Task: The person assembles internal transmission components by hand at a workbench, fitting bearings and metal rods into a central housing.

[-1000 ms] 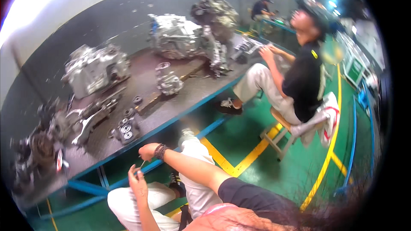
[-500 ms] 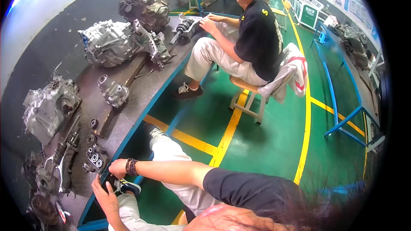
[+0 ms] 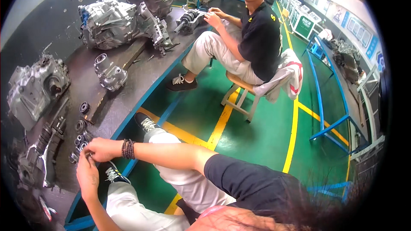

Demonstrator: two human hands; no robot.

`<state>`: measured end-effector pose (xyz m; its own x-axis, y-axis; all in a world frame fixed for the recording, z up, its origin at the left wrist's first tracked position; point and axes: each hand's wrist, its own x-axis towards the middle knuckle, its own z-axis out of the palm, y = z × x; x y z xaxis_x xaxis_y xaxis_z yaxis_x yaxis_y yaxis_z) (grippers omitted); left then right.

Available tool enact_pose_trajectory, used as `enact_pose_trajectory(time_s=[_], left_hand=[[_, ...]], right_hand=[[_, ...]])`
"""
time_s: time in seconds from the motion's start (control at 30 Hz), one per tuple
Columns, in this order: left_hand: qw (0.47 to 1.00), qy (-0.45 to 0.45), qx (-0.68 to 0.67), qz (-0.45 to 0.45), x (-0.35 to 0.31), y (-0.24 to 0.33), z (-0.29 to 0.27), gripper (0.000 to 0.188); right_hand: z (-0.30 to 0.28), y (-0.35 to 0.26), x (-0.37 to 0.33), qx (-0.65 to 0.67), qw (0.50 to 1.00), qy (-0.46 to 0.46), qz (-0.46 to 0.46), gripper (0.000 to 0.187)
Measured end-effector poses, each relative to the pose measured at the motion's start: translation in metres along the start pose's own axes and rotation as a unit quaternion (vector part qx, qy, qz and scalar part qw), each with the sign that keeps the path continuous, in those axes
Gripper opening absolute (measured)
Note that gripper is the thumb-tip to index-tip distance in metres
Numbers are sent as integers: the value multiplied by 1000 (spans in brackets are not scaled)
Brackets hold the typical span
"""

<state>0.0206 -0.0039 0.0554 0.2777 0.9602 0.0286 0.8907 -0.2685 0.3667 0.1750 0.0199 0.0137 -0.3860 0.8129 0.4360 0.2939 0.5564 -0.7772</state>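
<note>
Your left hand and right hand come together; whether they grip anything, I cannot tell; the ringed metal part sits just beside them on the bench; likely stiff, weighty, perhaps oily; grasp its sides.

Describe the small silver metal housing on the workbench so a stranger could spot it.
Find the long, dark, blue-edged workbench. Partway along its brown strip lies the small silver metal housing. Unlike the bulky metal casings nearby, it is compact, with a ring-shaped end.
</note>
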Motion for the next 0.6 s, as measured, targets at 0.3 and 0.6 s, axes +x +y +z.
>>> enact_pose_trajectory(time_s=[0.3,0.6], left_hand=[[993,69,-90,18,14,10,12,43],[904,96,-418,-2,57,-83,10,55]], right_hand=[[-3,22,7,2,992,126,-17,23],[27,18,5,61,966,247,40,35]])
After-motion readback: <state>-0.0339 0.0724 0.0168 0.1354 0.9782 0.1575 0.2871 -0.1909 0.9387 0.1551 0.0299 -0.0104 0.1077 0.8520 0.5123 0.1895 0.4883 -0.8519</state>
